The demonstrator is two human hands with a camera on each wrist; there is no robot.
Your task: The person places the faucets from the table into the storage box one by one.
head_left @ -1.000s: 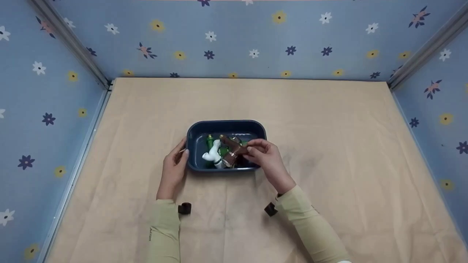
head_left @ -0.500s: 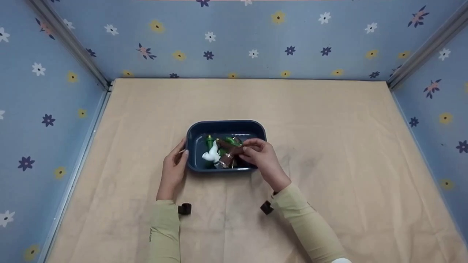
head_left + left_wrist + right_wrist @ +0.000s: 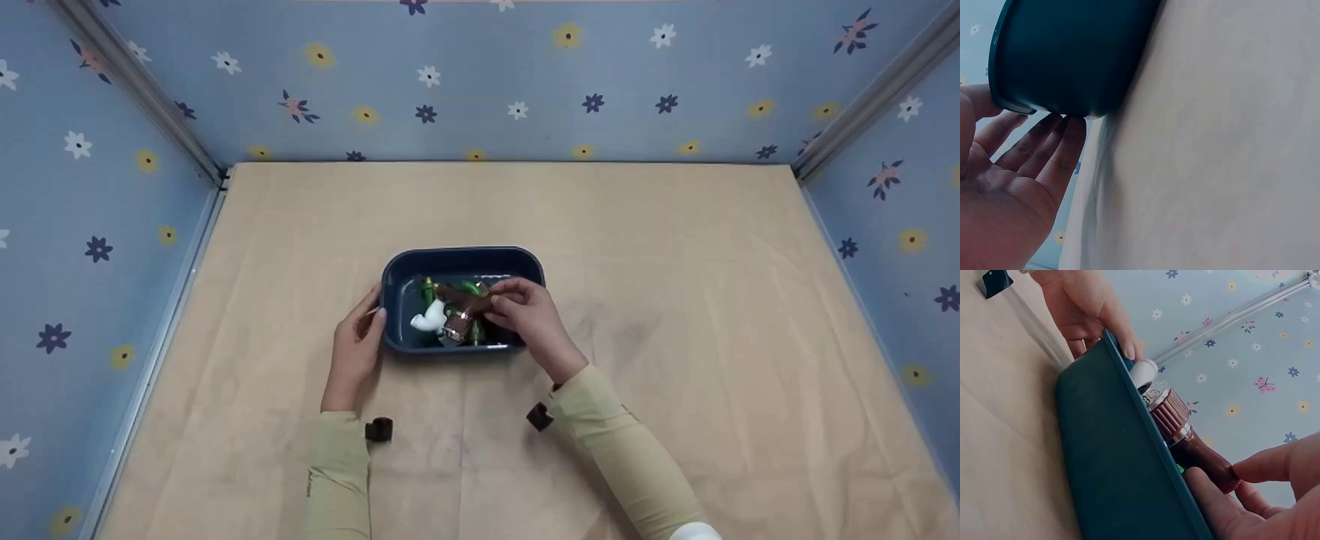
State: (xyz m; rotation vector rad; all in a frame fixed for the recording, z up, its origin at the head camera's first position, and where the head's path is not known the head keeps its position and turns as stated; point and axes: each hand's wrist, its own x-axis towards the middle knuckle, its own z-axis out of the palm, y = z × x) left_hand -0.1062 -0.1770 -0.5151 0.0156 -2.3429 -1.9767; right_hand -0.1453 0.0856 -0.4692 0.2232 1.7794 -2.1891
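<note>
A dark blue bin [image 3: 405,259] stands in mid-table and holds several tap-like fittings. My left hand [image 3: 356,352] is at its left end, fingertips against the outer wall and thumb at the rim, as the left wrist view [image 3: 1022,185] shows. My right hand [image 3: 536,322] pinches the smooth end of a brown branched fitting [image 3: 457,322] over the bin. In the right wrist view, that brown fitting [image 3: 1171,416] shows a ribbed collar and shiny rings. A white bent fitting [image 3: 429,318] lies left of it. Green fittings [image 3: 428,291] are partly hidden underneath.
A beige cloth [image 3: 675,300] covers the table. Flower-patterned blue panels [image 3: 480,82] wall in the back and both sides, with metal posts [image 3: 142,90] at the corners. A small black piece [image 3: 380,430] juts from each wrist.
My right hand has moved a little left with the brown fitting, which now sits lower and nearer the white one. The left hand and bin have stayed nearly still.
</note>
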